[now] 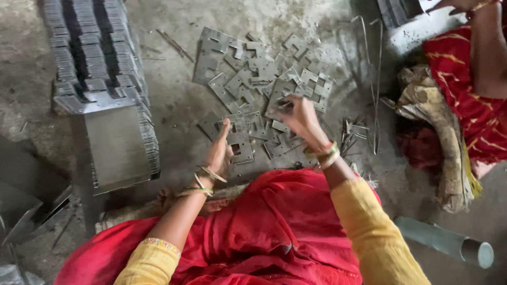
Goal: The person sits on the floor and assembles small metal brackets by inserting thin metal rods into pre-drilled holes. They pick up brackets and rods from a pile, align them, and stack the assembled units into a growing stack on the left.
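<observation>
Several flat grey metal stampings (264, 74) lie scattered on the concrete floor in front of me. My left hand (221, 150) rests on a notched plate (240, 145) at the near edge of the pile, thumb up, fingers pressed on it. My right hand (298, 115) reaches into the middle of the pile with its fingers pinched on the edge of a thin metal piece (280, 103). Both wrists wear bangles. Red cloth over my lap (274, 227) fills the bottom of the view.
Tall stacked rows of thin metal sheets (97, 79) stand at the left. Another person in red cloth (470, 95) sits at the right, beside a worn sack (438, 132). A grey pipe (449, 243) lies at the lower right. Thin wires (372, 79) lie right of the pile.
</observation>
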